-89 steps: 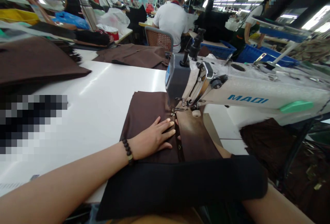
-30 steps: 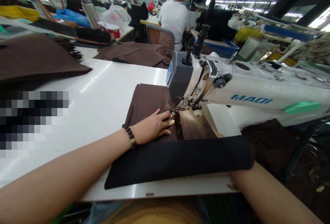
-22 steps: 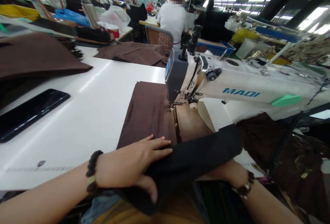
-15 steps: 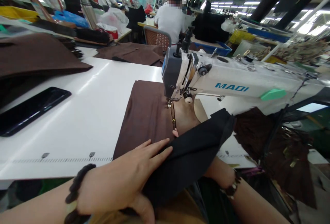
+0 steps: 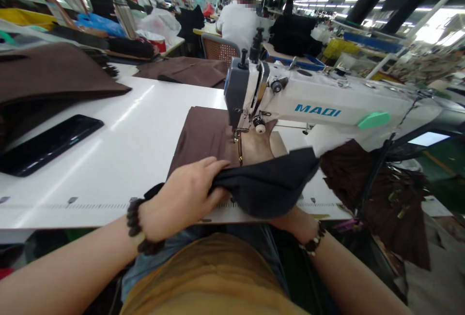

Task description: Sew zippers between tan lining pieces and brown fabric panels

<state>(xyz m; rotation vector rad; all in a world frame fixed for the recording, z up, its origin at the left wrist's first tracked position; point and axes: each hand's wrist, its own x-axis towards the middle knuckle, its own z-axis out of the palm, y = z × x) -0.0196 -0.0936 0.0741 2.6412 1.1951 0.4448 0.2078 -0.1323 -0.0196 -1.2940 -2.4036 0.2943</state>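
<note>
My left hand (image 5: 185,199) pinches the near edge of a piece of black fabric (image 5: 269,182), fingers on top and thumb beneath. Behind the black fabric, my right hand (image 5: 290,223) is mostly hidden; only its wrist side shows, so its fingers cannot be made out. Brown fabric (image 5: 203,133) lies flat on the white table under the needle of the sewing machine (image 5: 236,138). A zipper (image 5: 240,153) with a gold-coloured pull runs from the presser foot toward me, between the brown fabric and a lighter tan-looking piece (image 5: 256,145).
A dark phone (image 5: 51,143) lies on the table (image 5: 145,126) at left, near stacked brown fabric (image 5: 58,73). More brown pieces (image 5: 378,199) hang at the right edge. Across from me a person in a white shirt (image 5: 240,24) sits on a chair.
My left hand has gone from lying spread on the black fabric to gripping its edge, folding it up and away from me. The brown fabric stays under the needle.
</note>
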